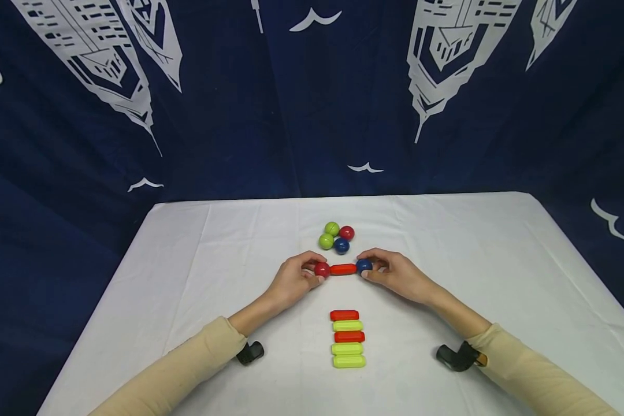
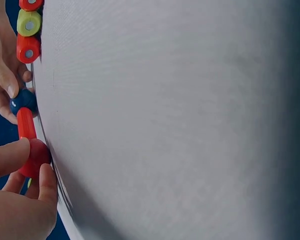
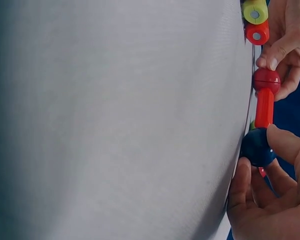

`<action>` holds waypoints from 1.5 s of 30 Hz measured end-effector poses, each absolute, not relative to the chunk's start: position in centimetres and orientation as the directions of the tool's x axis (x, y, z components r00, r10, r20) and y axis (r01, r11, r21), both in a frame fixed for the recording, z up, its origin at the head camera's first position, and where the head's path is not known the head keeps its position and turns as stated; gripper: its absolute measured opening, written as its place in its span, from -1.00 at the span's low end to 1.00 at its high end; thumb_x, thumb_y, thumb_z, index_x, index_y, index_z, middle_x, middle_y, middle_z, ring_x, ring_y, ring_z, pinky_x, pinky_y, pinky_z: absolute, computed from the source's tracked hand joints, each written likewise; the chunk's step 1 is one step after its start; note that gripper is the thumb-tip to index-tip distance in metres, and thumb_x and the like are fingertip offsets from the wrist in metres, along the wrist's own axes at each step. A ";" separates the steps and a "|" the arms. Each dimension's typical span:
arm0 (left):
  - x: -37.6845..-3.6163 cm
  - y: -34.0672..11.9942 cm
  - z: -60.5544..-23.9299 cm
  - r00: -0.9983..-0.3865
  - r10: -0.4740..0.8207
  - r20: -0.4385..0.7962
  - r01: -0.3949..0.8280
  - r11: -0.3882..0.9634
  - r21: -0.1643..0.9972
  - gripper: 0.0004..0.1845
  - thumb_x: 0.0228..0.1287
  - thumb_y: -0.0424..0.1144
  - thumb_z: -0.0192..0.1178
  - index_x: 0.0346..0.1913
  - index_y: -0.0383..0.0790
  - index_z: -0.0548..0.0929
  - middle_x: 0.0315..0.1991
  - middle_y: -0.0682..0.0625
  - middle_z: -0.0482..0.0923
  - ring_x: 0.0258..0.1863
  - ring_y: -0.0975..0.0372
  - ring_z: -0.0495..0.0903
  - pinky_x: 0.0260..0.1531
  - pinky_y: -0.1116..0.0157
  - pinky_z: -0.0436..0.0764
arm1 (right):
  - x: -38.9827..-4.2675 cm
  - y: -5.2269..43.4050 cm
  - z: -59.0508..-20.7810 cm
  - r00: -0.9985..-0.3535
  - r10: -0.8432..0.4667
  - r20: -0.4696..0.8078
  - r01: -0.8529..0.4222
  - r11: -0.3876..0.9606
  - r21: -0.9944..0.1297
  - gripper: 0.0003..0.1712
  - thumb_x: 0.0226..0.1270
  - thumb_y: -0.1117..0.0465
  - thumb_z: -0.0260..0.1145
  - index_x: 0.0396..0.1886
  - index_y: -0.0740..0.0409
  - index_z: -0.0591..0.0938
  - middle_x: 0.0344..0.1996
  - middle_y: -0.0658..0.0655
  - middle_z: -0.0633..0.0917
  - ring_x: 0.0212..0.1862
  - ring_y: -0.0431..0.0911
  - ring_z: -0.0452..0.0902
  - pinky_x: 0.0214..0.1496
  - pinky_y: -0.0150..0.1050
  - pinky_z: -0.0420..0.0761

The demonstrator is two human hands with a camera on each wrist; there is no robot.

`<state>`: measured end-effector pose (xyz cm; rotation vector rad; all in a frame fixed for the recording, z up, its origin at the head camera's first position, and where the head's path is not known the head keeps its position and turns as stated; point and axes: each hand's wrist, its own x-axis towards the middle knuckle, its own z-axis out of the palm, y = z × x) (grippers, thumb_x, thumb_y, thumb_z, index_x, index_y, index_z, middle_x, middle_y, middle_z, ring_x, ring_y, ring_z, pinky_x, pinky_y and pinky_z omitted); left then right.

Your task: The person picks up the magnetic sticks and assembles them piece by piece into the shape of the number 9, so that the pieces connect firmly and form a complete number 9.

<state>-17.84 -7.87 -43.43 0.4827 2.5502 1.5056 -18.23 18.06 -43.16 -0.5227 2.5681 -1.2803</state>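
So both hands are busy on one little assembly sitting mid-tabletop, which has a white cloth over it. The left hand has its fingers curled round a red ball, pinching it, and the right hand is doing the same with a blue ball. Between the two balls there's a short red rod, lying flat and touching a ball at each end, so the three make a straight line running left to right. The wrist views back this up: thumb and fingers wrapped on each ball, rod in the middle. Just behind the assembly, farther from the person, sits a loose cluster of four balls, two green, one red, one blue, all bunched up touching. Nearer the person there's a neat stack of five rods laid side by side, going red, green, red, green, green. Dark blue patterned curtain hangs behind it all.
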 end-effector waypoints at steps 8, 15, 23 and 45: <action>-18.3 -7.7 -43.6 -0.942 0.330 0.051 0.204 0.447 0.871 -0.66 0.23 -0.52 0.27 0.07 -0.29 0.61 -0.11 -0.04 0.61 -0.16 0.16 0.53 -0.24 0.35 0.57 | -18.2 17.8 -43.1 -0.922 -0.386 -0.040 -0.207 0.577 -0.790 -0.61 0.30 0.20 0.41 0.10 0.08 0.61 -0.40 0.06 0.54 -0.29 -0.04 0.44 -0.30 -0.25 0.41; -17.0 -7.9 -43.3 -0.958 0.270 0.096 0.223 0.492 0.841 -0.59 0.20 -0.49 0.31 0.11 -0.19 0.60 -0.03 -0.04 0.50 -0.13 0.14 0.51 -0.21 0.31 0.54 | -18.5 17.8 -43.1 -0.922 -0.386 -0.032 -0.219 0.588 -0.779 -0.61 0.29 0.20 0.41 0.11 0.09 0.61 -0.40 0.05 0.56 -0.31 -0.05 0.45 -0.32 -0.27 0.41; -13.7 -7.8 -42.8 -0.933 0.335 0.132 0.294 0.496 0.817 -0.78 0.22 -0.41 0.34 -0.08 -0.18 0.66 -0.11 0.08 0.49 -0.12 0.16 0.50 -0.20 0.25 0.51 | -18.7 17.7 -42.9 -0.918 -0.395 -0.038 -0.221 0.589 -0.777 -0.59 0.30 0.20 0.40 0.13 0.10 0.60 -0.35 0.04 0.57 -0.33 -0.06 0.46 -0.31 -0.27 0.43; -12.4 -5.1 -43.0 -0.844 0.536 -0.009 0.375 0.603 0.704 -0.90 0.27 -0.28 0.34 -0.19 -0.21 0.76 -0.36 0.19 0.49 -0.34 0.35 0.46 -0.28 0.41 0.47 | -18.8 17.8 -42.9 -0.918 -0.392 -0.055 -0.203 0.586 -0.784 -0.59 0.30 0.18 0.40 0.14 0.09 0.60 -0.36 0.05 0.57 -0.35 -0.06 0.46 -0.30 -0.25 0.43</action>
